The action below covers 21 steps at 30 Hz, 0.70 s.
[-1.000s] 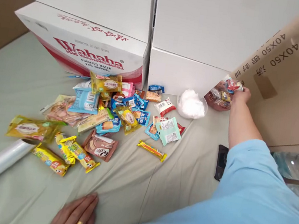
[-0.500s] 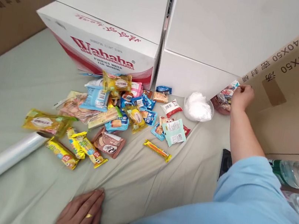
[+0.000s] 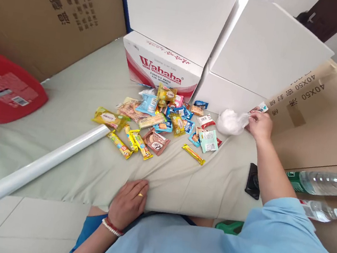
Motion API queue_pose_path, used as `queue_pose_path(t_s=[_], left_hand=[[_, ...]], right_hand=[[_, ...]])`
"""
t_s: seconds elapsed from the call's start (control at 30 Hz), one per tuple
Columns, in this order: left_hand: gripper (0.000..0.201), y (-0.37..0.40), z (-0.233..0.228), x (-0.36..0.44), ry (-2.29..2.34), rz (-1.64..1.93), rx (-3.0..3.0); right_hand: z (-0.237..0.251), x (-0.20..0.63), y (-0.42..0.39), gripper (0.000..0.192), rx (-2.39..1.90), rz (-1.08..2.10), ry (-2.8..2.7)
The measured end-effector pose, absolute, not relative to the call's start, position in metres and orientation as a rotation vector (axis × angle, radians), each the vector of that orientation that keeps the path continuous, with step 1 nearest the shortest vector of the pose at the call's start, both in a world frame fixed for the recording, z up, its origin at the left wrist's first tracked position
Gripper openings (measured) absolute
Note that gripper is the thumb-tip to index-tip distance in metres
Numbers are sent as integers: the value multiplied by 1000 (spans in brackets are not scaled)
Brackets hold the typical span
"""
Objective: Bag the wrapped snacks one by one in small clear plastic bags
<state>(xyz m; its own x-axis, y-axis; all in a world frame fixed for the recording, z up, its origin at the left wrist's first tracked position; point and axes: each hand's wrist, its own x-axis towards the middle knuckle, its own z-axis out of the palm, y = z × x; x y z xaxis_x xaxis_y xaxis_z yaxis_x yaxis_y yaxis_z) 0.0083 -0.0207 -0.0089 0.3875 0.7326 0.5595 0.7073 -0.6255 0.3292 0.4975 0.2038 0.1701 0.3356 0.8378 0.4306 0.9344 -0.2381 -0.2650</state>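
Note:
My right hand (image 3: 260, 125) reaches to the far right of the cloth-covered table and pinches an end of a crumpled white plastic bag (image 3: 230, 122). The thin white material stretches from its bunched part to my fingertips. Behind that hand, a snack packet (image 3: 259, 108) with a printed white corner is mostly hidden. My left hand (image 3: 129, 199) lies flat on the table's near edge with its fingers extended, holding nothing. Ahead of it are yellow snack bars (image 3: 120, 144), a brown wafer packet (image 3: 156, 141), a mint-green packet (image 3: 208, 141) and a thin yellow stick packet (image 3: 194, 154).
A Wahaha carton (image 3: 164, 69) stands behind the snack pile, beside white boxes (image 3: 247, 41). A silvery roll (image 3: 45, 165) crosses the left side. A red container (image 3: 6, 89) lies far left. Cardboard (image 3: 320, 128), a black object (image 3: 253, 181) and bottles (image 3: 321, 183) are on the right.
My right hand has moved left from the packet by the cardboard to the white bag and pinched it. My left hand stays flat. The view has widened and shifted.

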Motion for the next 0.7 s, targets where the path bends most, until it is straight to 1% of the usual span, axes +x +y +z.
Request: queue_pose_path(t_s=[0.07, 0.1, 0.17, 0.23, 0.27, 0.33, 0.37, 0.4, 0.43, 0.53, 0.57, 0.7], left_hand=[[25, -21, -6, 9, 1360, 1172, 2364], [24, -21, -3, 10, 1369, 1214, 2221], [20, -21, 7, 15, 1367, 1240, 1908], [19, -19, 21, 24, 1307, 1176, 1586], [22, -17, 28, 29, 1256, 1119, 1414], [45, -14, 40, 39, 1073, 1028, 1049], [55, -12, 44, 43, 978, 986, 903], [60, -10, 46, 46, 906, 942, 802], [58, -9, 47, 48, 875, 918, 741], [36, -8, 43, 48, 921, 947, 642], [32, -8, 41, 47, 938, 973, 600], [27, -12, 34, 43, 889, 1017, 477]], right_hand=[[181, 477, 181, 20, -1934, -288, -1410], [181, 460, 165, 22, -1841, -194, -1367], [165, 412, 128, 27, -1676, 194, -1333], [135, 355, 88, 27, -1534, 703, -1359], [118, 326, 69, 26, -1478, 904, -1374], [88, 277, 35, 20, -1393, 1169, -1394], [76, 258, 22, 18, -1366, 1248, -1399], [68, 244, 12, 18, -1350, 1302, -1393], [62, 234, 4, 19, -1342, 1341, -1368], [55, 223, -6, 26, -1314, 1424, -1144], [55, 224, -7, 29, -1288, 1447, -1045], [55, 231, -9, 36, -1153, 1514, -831]])
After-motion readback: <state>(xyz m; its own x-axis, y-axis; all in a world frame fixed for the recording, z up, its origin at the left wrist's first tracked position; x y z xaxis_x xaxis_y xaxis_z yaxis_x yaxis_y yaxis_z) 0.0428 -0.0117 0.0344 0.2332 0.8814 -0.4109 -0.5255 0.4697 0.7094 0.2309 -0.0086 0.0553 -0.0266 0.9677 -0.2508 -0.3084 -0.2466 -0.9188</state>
